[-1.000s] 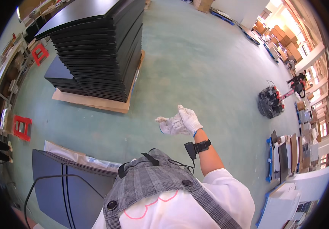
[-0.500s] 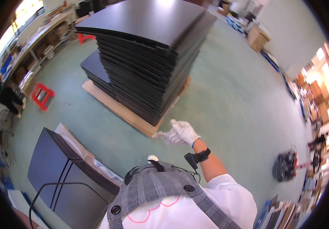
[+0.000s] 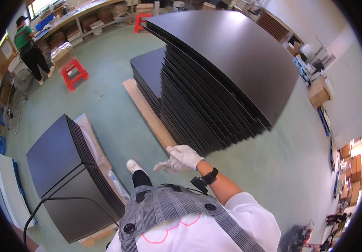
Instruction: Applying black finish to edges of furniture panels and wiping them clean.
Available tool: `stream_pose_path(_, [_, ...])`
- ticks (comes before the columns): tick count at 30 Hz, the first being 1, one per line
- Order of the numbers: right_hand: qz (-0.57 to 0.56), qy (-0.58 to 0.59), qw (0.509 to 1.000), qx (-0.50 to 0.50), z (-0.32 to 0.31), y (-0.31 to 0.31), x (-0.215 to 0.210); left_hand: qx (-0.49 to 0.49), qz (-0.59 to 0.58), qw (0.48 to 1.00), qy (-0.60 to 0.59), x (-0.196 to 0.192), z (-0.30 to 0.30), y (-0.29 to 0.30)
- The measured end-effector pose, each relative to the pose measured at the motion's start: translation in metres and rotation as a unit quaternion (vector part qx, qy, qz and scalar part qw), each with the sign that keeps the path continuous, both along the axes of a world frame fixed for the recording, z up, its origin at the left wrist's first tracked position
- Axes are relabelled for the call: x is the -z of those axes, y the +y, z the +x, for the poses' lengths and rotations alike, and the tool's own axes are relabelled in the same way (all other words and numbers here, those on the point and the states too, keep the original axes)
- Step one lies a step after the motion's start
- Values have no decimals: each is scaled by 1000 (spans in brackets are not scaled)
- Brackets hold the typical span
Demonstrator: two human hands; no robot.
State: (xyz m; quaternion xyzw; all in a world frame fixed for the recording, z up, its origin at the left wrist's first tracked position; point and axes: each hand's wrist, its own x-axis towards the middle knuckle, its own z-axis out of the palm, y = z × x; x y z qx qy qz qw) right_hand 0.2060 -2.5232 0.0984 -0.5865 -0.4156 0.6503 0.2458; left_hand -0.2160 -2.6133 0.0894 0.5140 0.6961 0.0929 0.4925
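Hovering right hand (image 3: 181, 159): white-gloved, near the tall stack (image 3: 231, 59)'s closest edge; grip loosely open, nothing seen in it.
Left hand: out of view; its grip cannot be told.
Tall stack: dark flat panels (image 3: 193, 90) on brown cardboard (image 3: 147, 110), ahead.
Low stack (image 3: 57, 153): dark panels too, left of the white shoe (image 3: 135, 166).
Co-worker (image 3: 30, 52): standing at the tabletop (image 3: 71, 17), near a red stool (image 3: 74, 74).

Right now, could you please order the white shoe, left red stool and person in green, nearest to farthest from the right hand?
1. White shoe, left of the right hand.
2. Left red stool, farther up left.
3. Person in green, farther still, upper left.
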Motion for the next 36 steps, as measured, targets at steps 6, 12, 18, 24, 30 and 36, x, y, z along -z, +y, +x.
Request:
stream_pose_path(6, [20,-14,999,27,-58,92,-13,-37,15,999,-10,-1,-38,82])
stream_pose_path(12, [18,-70,997,-32,-123,198,0,-35,56,998,-8,-25,-80,182])
stream_pose_path(18, [88,-92,983,-134,-173,299,-5,-22,126,991,-30,-63,-95,293])
stream_pose_path(24, [110,-58,986,-114,-206,440,19,-34,152,986,-52,-74,-96,399])
stream_pose_path(30, [79,13,990,-119,-247,572,0,-100,159,981,-45,-76,-115,490])
stream_pose_path(36, [132,-86,958,-240,-273,657,-21,-178,217,959,-41,-107,-147,565])
